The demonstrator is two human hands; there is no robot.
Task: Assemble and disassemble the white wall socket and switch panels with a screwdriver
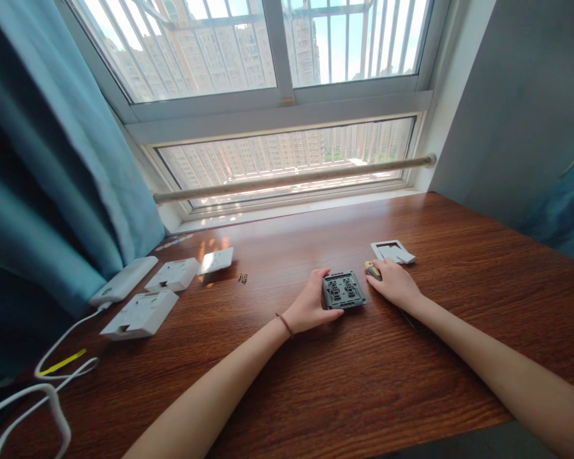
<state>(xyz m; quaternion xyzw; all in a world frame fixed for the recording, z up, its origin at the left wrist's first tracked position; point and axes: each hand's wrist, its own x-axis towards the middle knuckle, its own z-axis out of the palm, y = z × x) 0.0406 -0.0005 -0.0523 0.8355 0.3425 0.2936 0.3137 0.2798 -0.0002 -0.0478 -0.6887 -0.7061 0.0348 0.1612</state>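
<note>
My left hand (310, 303) grips the left side of a dark grey wall switch module (344, 291), thumb along its near edge and fingers at the far edge. The module lies face up on the wooden table, two black mechanisms showing in its middle. To its right, my right hand (395, 280) is closed around a screwdriver (373, 271) with a yellow and grey handle. Its thin dark shaft points back toward me under the wrist. Just beyond that hand sits a white switch frame (393, 251) with white pieces lying on it.
Several small screws (242, 278) lie left of centre. Farther left are a white plate (216, 260), two white boxes (141, 313), a white power strip (123, 280) with its cable (52, 401), and a yellow strip (62, 362). A blue curtain (52, 140) and window border the table (287, 395).
</note>
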